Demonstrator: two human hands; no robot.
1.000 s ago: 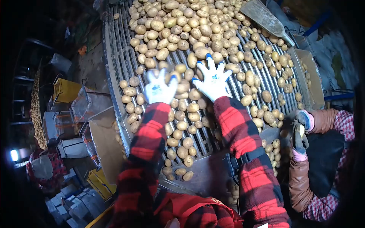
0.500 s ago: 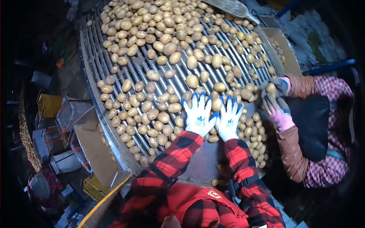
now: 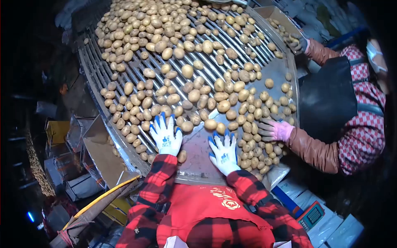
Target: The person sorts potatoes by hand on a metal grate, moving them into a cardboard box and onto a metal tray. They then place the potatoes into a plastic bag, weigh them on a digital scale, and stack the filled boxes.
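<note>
Both my hands wear white gloves with blue fingertips. My left hand [image 3: 166,135] lies with its fingers spread at the lower edge of the potatoes [image 3: 142,101] on the slatted metal rack [image 3: 136,74]. My right hand [image 3: 224,153] is to its right, fingers apart, over the smooth metal plate [image 3: 198,153], its fingertips beside a few potatoes. Neither hand grips anything. Loose potatoes [image 3: 252,153] are packed close together to the right of my right hand.
A co-worker's gloved hand [image 3: 276,129] rests on potatoes at the right; their other hand [image 3: 298,43] is at a cardboard box [image 3: 275,15]. Another open box [image 3: 103,153] stands at the left, near a yellow-edged bar [image 3: 99,201].
My hands have moved apart, baring more of the plate between them. Several potatoes now lie farther right. The co-worker's hands have separated, one reaching to the box. The view has shifted.
</note>
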